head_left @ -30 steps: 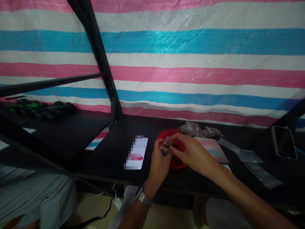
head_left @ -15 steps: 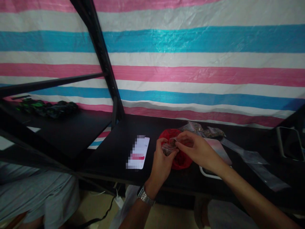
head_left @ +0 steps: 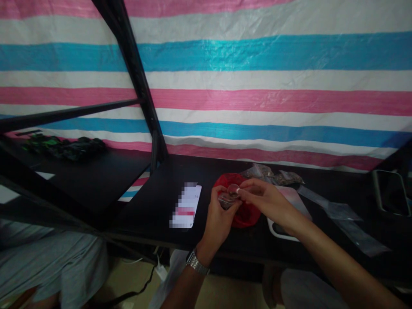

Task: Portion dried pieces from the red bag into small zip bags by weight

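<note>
My left hand (head_left: 219,219), with a metal watch on its wrist, pinches a small clear plastic bag (head_left: 228,197) from below. My right hand (head_left: 267,201) pinches the same bag at its top edge. Both hands hover just above a red plastic bag (head_left: 245,214) lying on the black tabletop (head_left: 167,189). What is inside the small bag is too small to make out.
A white card (head_left: 186,206) lies left of my hands. A pale tray (head_left: 291,199) and several filled clear bags (head_left: 273,175) sit behind and right, with empty clear sleeves (head_left: 344,221) further right. A phone in a stand (head_left: 388,193) is at the far right. A black frame post (head_left: 138,81) rises at the left.
My hands have stayed over the red bag, with my right fingers shifting slightly along the small bag's top. The view has drifted a little.
</note>
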A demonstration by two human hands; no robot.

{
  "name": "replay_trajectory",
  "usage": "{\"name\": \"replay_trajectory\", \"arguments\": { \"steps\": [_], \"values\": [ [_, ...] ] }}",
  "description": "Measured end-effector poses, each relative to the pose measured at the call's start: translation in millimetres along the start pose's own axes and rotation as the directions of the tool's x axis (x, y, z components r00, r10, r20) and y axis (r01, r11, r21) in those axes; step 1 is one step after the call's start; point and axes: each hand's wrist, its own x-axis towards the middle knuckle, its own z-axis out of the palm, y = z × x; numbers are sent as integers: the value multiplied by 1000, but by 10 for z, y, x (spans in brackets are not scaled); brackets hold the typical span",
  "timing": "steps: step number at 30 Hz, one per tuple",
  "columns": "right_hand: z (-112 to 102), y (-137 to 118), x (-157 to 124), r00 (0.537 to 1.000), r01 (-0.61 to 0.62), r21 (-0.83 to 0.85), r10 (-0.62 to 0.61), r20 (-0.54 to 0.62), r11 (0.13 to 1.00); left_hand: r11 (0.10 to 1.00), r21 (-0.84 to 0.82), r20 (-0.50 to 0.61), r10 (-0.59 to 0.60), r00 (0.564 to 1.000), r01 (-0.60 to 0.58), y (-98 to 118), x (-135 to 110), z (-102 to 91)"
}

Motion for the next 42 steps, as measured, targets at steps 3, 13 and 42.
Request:
{"name": "replay_trajectory", "arguments": {
  "steps": [3, 13, 42],
  "values": [
    [-31, 45, 32, 994, -92, -11, 91, -61, 996, 999, 39, -29, 10, 1000, -9, 22, 5, -12],
    [32, 115, 6, 964, 196, -511, -261, -58, 837, 974, 0, -167, 222, 961, -225, 62, -44, -12],
    [-1097, 202, -338, 913, 193, -153, -235, -334, 969, 692, 382, -9, 666, 746, -613, -102, -228, 451]
  ]
}}
